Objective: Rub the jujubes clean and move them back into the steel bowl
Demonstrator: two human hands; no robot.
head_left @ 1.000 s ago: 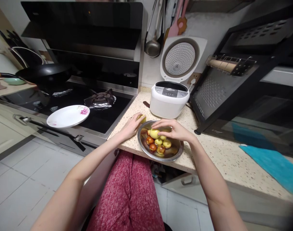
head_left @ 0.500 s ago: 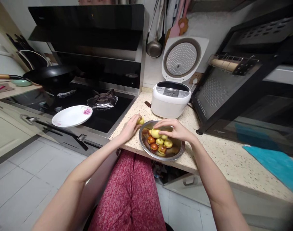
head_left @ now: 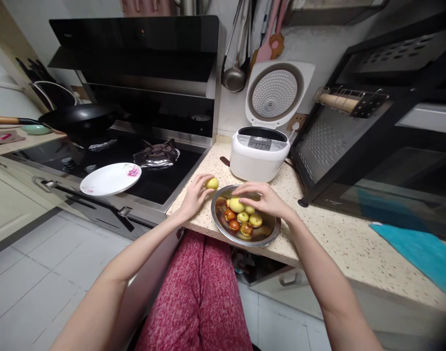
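A yellow-green jujube (head_left: 212, 183) sits between the thumb and fingers of my left hand (head_left: 195, 197), over the counter just left of the steel bowl. The steel bowl (head_left: 270, 240) holds water and several jujubes, some yellow-green, others reddish brown (head_left: 233, 225). My right hand (head_left: 265, 199) reaches over the bowl's far right rim. Its thumb and fingers are closed around a larger yellow-green jujube (head_left: 236, 204) on top of the others. The right palm hides part of the bowl's far side.
Behind the bowl stands a white rice cooker (head_left: 258, 157) with its lid up. A flowered white plate (head_left: 109, 179) rests at the stove's front edge, near a black wok (head_left: 78, 117). To the right are a black oven (head_left: 387, 175) and a teal cloth (head_left: 420, 253).
The jujube in my left hand shows more fully as the hand has turned slightly. My right hand stays at the same jujube. The view has tipped up a little.
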